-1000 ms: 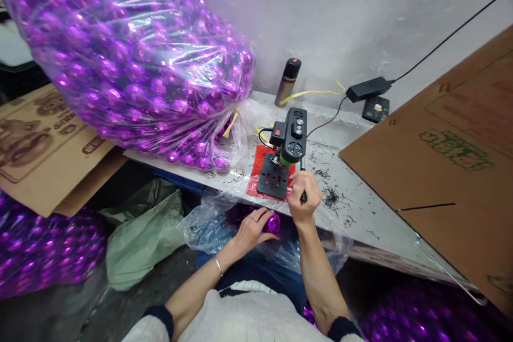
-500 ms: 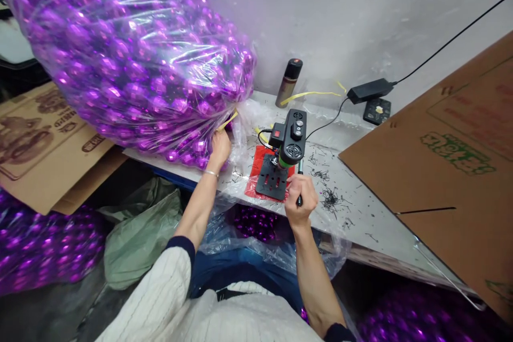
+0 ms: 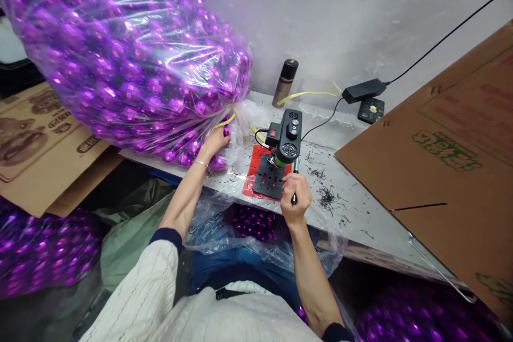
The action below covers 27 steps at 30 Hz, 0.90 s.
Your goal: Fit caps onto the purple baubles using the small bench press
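At the gathered mouth of a big clear plastic bag [image 3: 132, 59] full of shiny purple balls is my left hand [image 3: 217, 140]. Its fingers curl in among the plastic, and a purple ball [image 3: 227, 131] shows by the fingertips; what they grip is hidden. A yellow strip [image 3: 226, 120] lies across the bag's mouth just above. My right hand [image 3: 295, 197] is wrapped round a dark rod-shaped handle [image 3: 294, 200], its black end showing at the fist. Beside it a small black machine [image 3: 289, 136] stands on a slotted base plate [image 3: 269, 177] over a red sheet [image 3: 249, 184].
A spray can [image 3: 285, 83] and a black power adapter [image 3: 364, 91] stand by the wall. Short black bits [image 3: 326, 197] litter the tabletop [image 3: 356, 224]. Cardboard boxes flank both sides, the right one [image 3: 441, 155] overhanging the table. Purple balls [image 3: 253, 223] lie below the front edge.
My left hand has turned and drawn slightly down and left at the bag's mouth. My right hand keeps its grip on the handle. The whole view has shifted a little.
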Each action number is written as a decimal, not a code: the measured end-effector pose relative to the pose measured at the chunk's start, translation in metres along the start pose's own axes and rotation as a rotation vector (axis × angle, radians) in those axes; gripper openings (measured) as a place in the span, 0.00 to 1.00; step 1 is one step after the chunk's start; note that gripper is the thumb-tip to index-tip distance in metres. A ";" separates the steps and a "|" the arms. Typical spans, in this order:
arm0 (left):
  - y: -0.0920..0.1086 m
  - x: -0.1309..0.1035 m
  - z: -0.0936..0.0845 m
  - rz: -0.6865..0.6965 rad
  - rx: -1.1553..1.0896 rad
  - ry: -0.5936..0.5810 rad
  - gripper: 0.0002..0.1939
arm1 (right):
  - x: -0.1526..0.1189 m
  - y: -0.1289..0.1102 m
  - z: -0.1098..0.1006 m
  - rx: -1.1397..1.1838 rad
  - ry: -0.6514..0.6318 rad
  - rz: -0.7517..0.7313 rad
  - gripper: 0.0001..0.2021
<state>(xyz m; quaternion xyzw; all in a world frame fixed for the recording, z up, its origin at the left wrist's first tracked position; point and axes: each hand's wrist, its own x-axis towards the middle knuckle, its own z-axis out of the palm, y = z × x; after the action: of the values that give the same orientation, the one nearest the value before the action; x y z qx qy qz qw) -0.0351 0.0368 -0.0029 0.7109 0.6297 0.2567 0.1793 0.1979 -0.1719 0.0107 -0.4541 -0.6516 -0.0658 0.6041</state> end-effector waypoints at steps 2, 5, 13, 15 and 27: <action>0.005 -0.025 -0.004 0.070 -0.162 0.013 0.32 | 0.001 0.000 0.000 0.002 -0.002 -0.005 0.12; 0.011 -0.074 -0.006 -0.001 -0.651 0.049 0.39 | 0.002 0.000 0.000 -0.003 -0.006 -0.017 0.12; 0.040 -0.177 0.023 -0.356 -1.689 -0.229 0.29 | 0.005 -0.002 0.000 -0.010 0.016 -0.011 0.12; 0.050 -0.183 0.039 -0.415 -1.711 -0.233 0.26 | 0.004 -0.002 0.000 -0.019 0.010 -0.021 0.12; 0.058 -0.176 0.068 -0.580 -1.771 -0.213 0.21 | 0.004 0.001 -0.003 -0.040 -0.022 -0.050 0.11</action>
<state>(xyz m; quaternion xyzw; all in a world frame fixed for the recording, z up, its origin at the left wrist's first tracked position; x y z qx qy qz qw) 0.0380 -0.1406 -0.0488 0.1506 0.3377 0.5215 0.7690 0.2013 -0.1713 0.0141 -0.4505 -0.6678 -0.0890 0.5857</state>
